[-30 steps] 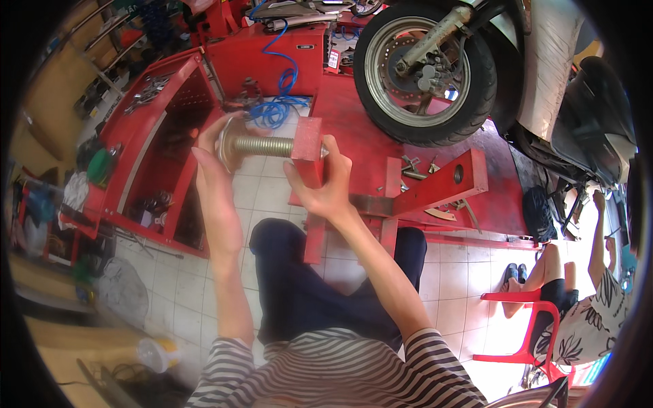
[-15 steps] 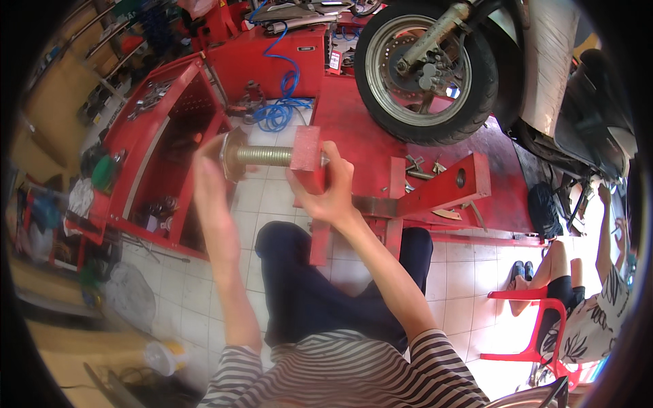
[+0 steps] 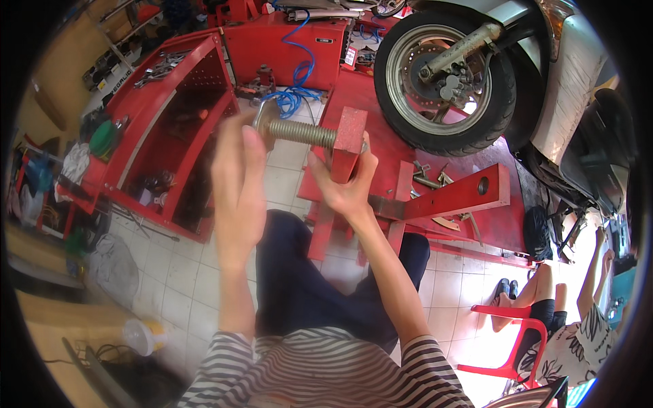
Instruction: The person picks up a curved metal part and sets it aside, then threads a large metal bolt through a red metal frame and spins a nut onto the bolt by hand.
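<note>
A thick threaded screw (image 3: 303,132) runs sideways through the top of an upright red metal arm (image 3: 350,132) in front of me. On the screw's left end sits a round metal disc (image 3: 266,122). My left hand (image 3: 238,187) is against this disc, its fingers stretched upward and its fingertips smeared by motion. My right hand (image 3: 350,190) is wrapped round the red arm just below the screw, thumb on the left side and fingers on the right. Joined to the arm's base is a slanting red bar (image 3: 462,194) with a hole near its end.
A motorbike front wheel (image 3: 445,88) stands on the red platform (image 3: 347,88) ahead. Left is a red tool cabinet (image 3: 129,146) with wrenches on top. Blue hose (image 3: 296,92) lies coiled behind the screw. Another person (image 3: 564,347) sits on a red chair (image 3: 503,370) at lower right.
The view has shifted, so the screw and red arm appear farther right. My left hand has moved along the disc, its fingers straighter now. My right hand keeps its grip.
</note>
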`<action>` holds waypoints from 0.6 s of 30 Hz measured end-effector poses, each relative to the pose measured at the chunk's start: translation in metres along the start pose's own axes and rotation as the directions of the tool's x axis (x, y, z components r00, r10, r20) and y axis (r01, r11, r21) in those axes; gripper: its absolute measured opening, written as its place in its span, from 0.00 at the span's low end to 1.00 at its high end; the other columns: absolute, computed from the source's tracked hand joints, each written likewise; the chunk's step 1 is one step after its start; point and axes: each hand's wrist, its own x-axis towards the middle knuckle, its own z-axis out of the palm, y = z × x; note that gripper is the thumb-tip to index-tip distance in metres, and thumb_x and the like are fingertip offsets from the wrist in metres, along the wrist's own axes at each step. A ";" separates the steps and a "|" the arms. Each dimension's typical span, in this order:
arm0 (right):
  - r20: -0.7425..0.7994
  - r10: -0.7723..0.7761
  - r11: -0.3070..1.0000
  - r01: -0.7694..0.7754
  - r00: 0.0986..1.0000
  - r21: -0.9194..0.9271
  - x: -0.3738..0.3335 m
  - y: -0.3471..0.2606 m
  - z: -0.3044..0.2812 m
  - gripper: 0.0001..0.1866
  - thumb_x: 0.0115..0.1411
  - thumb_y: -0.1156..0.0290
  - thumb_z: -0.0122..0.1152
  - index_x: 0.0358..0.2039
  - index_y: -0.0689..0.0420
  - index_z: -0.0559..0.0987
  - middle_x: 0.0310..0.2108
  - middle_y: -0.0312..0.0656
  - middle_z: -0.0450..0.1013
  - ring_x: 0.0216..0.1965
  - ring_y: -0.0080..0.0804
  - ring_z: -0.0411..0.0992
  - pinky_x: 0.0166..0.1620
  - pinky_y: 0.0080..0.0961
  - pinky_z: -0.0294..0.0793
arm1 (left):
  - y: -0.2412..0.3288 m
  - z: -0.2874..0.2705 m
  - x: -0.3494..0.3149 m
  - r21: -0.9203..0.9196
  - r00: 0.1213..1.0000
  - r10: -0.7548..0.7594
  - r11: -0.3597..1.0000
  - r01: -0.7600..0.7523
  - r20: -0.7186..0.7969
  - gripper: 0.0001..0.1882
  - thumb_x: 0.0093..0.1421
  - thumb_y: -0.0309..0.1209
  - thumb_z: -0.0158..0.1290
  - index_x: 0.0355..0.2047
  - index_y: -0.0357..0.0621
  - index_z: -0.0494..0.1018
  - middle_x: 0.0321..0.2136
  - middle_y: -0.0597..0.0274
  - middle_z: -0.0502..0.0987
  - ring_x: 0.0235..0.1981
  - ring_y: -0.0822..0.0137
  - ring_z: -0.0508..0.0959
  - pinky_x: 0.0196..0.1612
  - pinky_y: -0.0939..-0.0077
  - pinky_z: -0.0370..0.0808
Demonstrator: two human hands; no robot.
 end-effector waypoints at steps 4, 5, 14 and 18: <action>-0.020 -0.010 1.000 0.009 1.000 -0.020 -0.004 0.004 0.001 0.19 0.46 0.79 0.66 0.39 0.61 0.70 0.21 0.39 0.71 0.19 0.28 0.71 0.26 0.21 0.69 | 0.000 0.009 0.007 -0.310 0.978 0.208 0.932 -0.188 0.032 0.37 0.70 0.57 0.29 0.51 0.29 0.66 0.43 0.52 0.75 0.49 0.61 0.72 0.56 0.67 0.63; -0.006 -0.014 0.999 0.014 1.000 -0.031 -0.004 0.004 0.001 0.19 0.46 0.79 0.66 0.39 0.61 0.70 0.21 0.39 0.71 0.19 0.28 0.71 0.26 0.21 0.70 | -0.002 0.005 0.014 -0.377 0.940 0.340 0.874 -0.306 0.027 0.38 0.70 0.57 0.29 0.52 0.28 0.66 0.43 0.52 0.75 0.50 0.61 0.72 0.56 0.67 0.62; 0.026 0.106 0.994 -0.105 0.994 -0.018 0.003 -0.005 -0.002 0.18 0.49 0.81 0.67 0.39 0.61 0.69 0.25 0.31 0.68 0.27 0.15 0.65 0.29 0.16 0.66 | -0.017 -0.006 -0.009 -0.326 0.967 0.021 0.940 -0.106 -0.255 0.26 0.73 0.47 0.27 0.43 0.39 0.68 0.33 0.56 0.73 0.34 0.68 0.73 0.46 0.69 0.66; -0.023 0.056 0.996 -0.057 0.998 -0.061 0.006 -0.001 -0.002 0.19 0.47 0.76 0.66 0.39 0.59 0.69 0.22 0.42 0.72 0.20 0.31 0.73 0.28 0.24 0.71 | -0.016 0.000 0.006 -0.209 0.976 -0.007 0.976 0.054 0.219 0.39 0.69 0.60 0.21 0.50 0.35 0.67 0.44 0.52 0.75 0.44 0.64 0.74 0.53 0.68 0.64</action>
